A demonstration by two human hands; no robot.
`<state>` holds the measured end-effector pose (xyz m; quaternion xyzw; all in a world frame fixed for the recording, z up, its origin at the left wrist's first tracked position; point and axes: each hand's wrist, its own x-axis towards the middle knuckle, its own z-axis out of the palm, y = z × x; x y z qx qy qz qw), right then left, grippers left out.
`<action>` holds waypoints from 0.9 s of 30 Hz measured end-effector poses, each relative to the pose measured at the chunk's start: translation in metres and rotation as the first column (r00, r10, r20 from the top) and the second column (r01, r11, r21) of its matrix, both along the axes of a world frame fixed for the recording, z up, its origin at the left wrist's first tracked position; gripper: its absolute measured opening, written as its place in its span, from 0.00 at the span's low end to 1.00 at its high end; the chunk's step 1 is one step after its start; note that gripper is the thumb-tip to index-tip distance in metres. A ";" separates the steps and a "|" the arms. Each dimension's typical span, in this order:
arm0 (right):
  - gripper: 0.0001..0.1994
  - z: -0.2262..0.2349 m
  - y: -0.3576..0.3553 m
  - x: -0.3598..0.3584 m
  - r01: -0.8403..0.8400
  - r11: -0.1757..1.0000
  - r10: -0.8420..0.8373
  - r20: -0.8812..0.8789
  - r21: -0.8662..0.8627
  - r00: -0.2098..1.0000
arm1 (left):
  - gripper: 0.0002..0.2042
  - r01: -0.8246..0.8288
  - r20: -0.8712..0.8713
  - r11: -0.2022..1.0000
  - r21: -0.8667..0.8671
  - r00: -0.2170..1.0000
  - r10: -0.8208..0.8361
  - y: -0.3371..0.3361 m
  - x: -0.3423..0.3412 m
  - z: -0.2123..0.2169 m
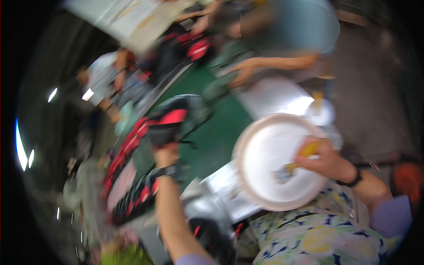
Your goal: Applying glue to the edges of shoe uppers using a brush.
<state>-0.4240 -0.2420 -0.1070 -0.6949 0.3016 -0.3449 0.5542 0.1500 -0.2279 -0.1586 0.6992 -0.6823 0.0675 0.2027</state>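
Observation:
My left hand [167, 154] holds a black and red shoe [170, 121] with a greyish front over the green belt; most of its fingers are hidden by the shoe. Closed around a yellow-handled brush [304, 154], my right hand [324, 161] is over a round white basin [240, 154] with a pinkish rim. The brush's head is low over the basin's white inside, but blur keeps me from telling whether they touch.
A green conveyor belt [221, 137] runs away from me, with red and black shoes [132, 141] along its left. Across it, a co-worker's arm [274, 64] reaches in from the right. Another person [104, 77] works at the left. A shiny metal plate [229, 190] lies beside the basin.

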 end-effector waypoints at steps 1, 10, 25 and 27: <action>0.05 -0.009 -0.006 -0.006 0.078 0.997 -0.078 -0.069 0.005 0.995 | 0.07 -0.258 0.468 0.920 0.294 0.878 0.096 0.009 -0.033 -0.022; 0.06 -0.017 0.023 0.024 0.071 0.976 -0.043 -0.136 0.207 0.990 | 0.23 -0.626 -0.999 0.779 -0.035 0.036 -0.016 0.172 0.052 -0.139; 0.08 -0.003 0.011 0.035 0.098 0.990 -0.071 -0.242 0.103 0.968 | 0.19 -0.380 -0.777 0.870 0.314 0.424 0.465 0.099 0.062 -0.013; 0.09 -0.009 0.016 0.029 0.165 0.974 -0.135 -0.184 0.156 0.974 | 0.29 0.070 -0.992 0.989 0.129 -0.005 0.129 0.002 -0.026 0.039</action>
